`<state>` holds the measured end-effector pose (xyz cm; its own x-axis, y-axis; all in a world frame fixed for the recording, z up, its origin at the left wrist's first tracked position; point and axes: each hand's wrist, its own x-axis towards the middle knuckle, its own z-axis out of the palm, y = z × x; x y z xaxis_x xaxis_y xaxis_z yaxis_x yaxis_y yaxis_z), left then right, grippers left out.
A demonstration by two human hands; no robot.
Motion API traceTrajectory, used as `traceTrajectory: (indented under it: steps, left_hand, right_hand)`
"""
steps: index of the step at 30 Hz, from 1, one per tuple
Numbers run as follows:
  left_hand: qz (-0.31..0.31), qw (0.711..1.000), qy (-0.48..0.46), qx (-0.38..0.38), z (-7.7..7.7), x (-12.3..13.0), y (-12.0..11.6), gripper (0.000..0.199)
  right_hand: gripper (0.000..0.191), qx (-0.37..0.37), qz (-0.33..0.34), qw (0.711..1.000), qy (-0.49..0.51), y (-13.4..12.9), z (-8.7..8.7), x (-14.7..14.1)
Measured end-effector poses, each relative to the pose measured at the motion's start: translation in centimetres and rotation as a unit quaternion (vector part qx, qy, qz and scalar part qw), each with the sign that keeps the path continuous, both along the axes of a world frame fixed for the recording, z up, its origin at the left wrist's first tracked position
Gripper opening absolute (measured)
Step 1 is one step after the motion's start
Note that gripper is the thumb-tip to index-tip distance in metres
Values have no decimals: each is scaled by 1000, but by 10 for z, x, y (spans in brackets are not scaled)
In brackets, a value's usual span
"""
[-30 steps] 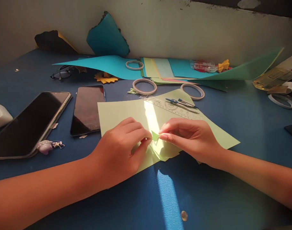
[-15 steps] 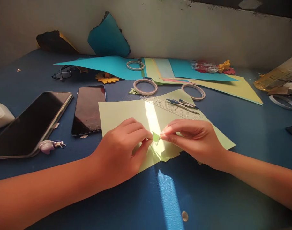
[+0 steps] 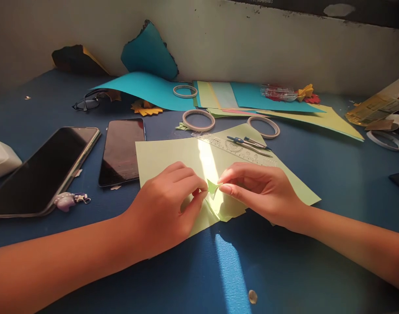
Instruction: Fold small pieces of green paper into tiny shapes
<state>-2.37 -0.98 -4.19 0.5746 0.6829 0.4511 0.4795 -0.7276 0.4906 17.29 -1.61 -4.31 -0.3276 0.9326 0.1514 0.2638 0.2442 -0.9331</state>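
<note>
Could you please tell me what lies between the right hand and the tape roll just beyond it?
In the head view, a compass and a clear ruler lie between them, over the pale green sheet.

I can pass between the pale green sheet (image 3: 168, 153) and the tabletop's (image 3: 346, 179) right edge; two smartphones (image 3: 121, 152) obstruct leftward.

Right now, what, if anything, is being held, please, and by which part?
A small green paper piece: the left grip pinches its left side, the right grip its right side.
</note>
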Motion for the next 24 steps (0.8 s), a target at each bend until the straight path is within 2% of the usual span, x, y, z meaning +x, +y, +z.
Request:
traceTrajectory:
  steps: [6, 10, 17, 24]
  left_hand:
    - [4, 1000, -8, -4, 2, 1, 0, 13]
    - [12, 1000, -18, -20, 2, 0, 0, 11]
    - [-14, 999, -2, -47, -1, -1, 0, 12]
    - [-24, 998, 21, -63, 0, 1, 0, 13]
  right_hand:
    - [8, 20, 1, 1000, -10, 1, 1, -1]
    - [5, 106, 18, 993, -48, 0, 0, -1]
    - [10, 250, 64, 956, -140, -3, -8, -2]
    - [11, 298, 58, 935, -183, -3, -11, -2]
